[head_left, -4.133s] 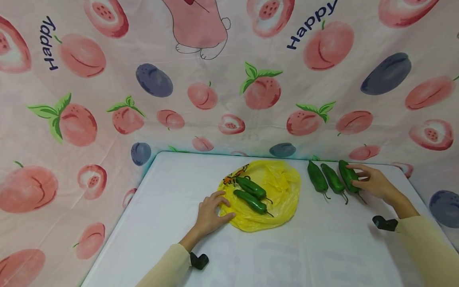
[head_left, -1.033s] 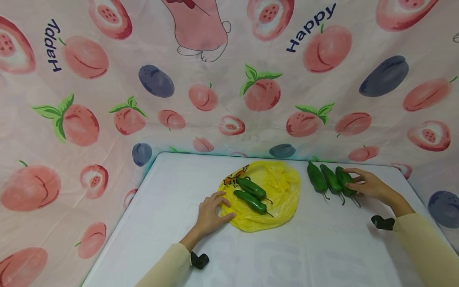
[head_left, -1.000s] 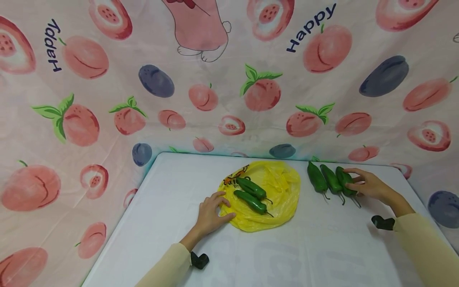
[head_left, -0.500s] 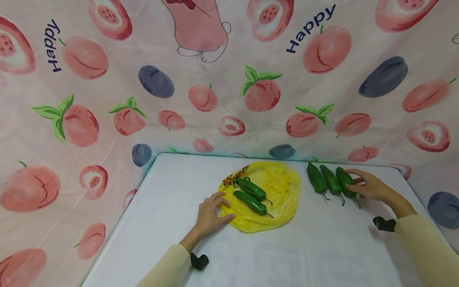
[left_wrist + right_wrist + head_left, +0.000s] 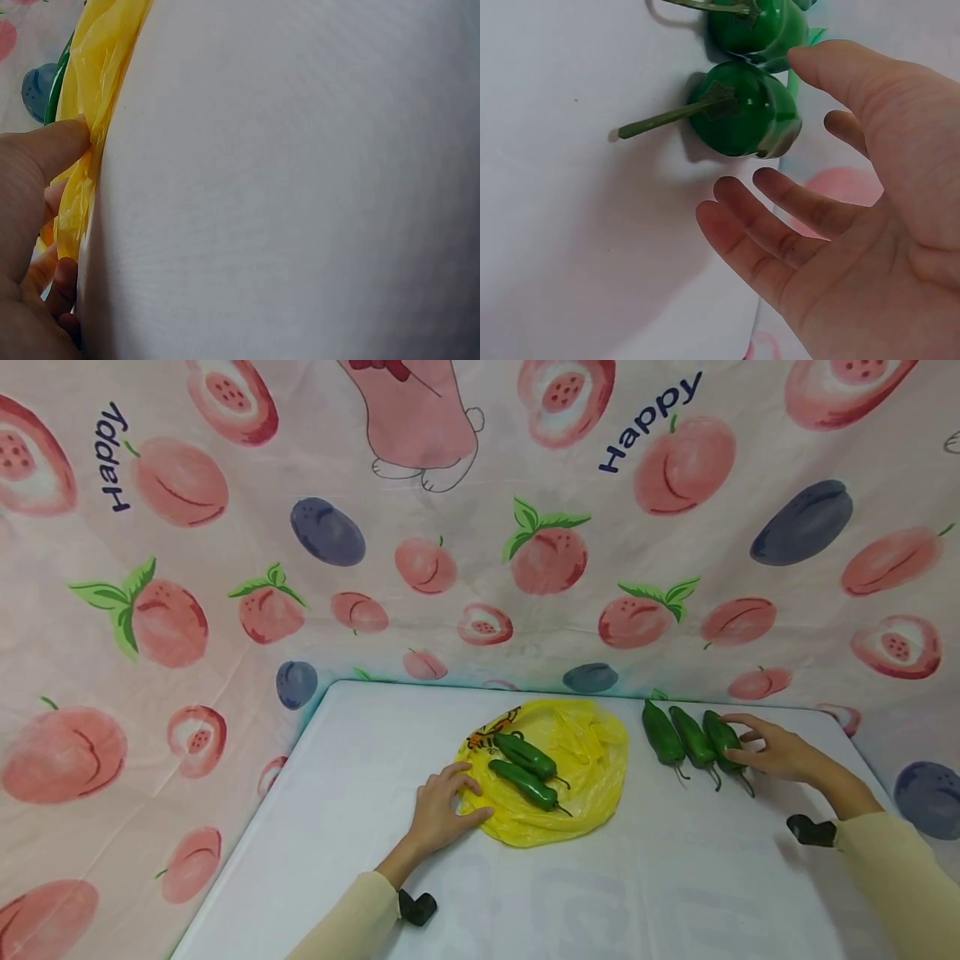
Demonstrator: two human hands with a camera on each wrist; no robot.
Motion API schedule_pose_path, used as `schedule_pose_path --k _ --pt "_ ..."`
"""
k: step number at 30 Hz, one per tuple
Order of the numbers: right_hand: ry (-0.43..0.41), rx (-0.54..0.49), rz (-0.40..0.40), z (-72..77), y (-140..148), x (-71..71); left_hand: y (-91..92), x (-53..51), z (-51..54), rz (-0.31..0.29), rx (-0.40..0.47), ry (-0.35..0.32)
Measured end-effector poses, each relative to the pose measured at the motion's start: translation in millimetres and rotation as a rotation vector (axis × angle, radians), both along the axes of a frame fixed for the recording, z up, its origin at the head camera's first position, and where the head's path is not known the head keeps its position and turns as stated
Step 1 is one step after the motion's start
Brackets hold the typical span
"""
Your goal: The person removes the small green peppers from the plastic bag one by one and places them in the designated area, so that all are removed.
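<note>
We see 5 green peppers, all long, glossy & dark w/ thin stems. 2 lie side by side on the yellow bag: upper pepper (image 5: 527, 755) & lower pepper (image 5: 521, 783), tips up-left, stems down-right. Bag is flat, crinkled, thin plastic, roughly round, w/ orange & black print (image 5: 491, 732) at its upper-left edge. Bag (image 5: 592, 797) sits mid-tbl. Other 3 are in a slanted row near the far edge of the white tbl (image 5: 360, 760), well right of the bag: outer pepper (image 5: 662, 735), mid pepper (image 5: 692, 737) & end pepper (image 5: 720, 735), stems toward us. R wrist cam shows the stem ends up close, w/ shiny highlights.

L hand (image 5: 437, 808) rests at the bag's left edge, thumb & fingers loosely curved w/ a gap btwn. R hand (image 5: 780, 752) is beside the end pepper, fingers & thumb spread wide, nothing gripped; we can't tell if a fingertip touches.

Vs approx 4 s ago: end pepper then lay apart from the mid one w/ R fingers round it; now it's closer in, stem ends nearly together. Vs 0.5 s ago: peppers same spots. L hand & bag look unchanged.
</note>
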State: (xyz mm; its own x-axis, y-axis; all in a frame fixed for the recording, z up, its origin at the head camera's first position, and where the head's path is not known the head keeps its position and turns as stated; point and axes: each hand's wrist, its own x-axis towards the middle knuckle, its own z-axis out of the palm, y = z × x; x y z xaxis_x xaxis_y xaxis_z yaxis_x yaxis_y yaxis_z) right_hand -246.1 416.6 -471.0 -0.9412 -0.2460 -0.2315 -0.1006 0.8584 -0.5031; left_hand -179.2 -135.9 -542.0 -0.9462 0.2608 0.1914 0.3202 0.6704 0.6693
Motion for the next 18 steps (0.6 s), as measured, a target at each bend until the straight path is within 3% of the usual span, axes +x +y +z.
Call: schedule_pose_path --k 12,18 --pt "0.01 0.013 -0.006 9.3 -3.8 2.2 0.6 -0.7 -1.7 0.014 -0.013 -0.019" --pt "0.061 -0.008 -0.016 9.9 -7.5 2.3 0.9 -0.9 -1.7 0.016 -0.017 -0.015"
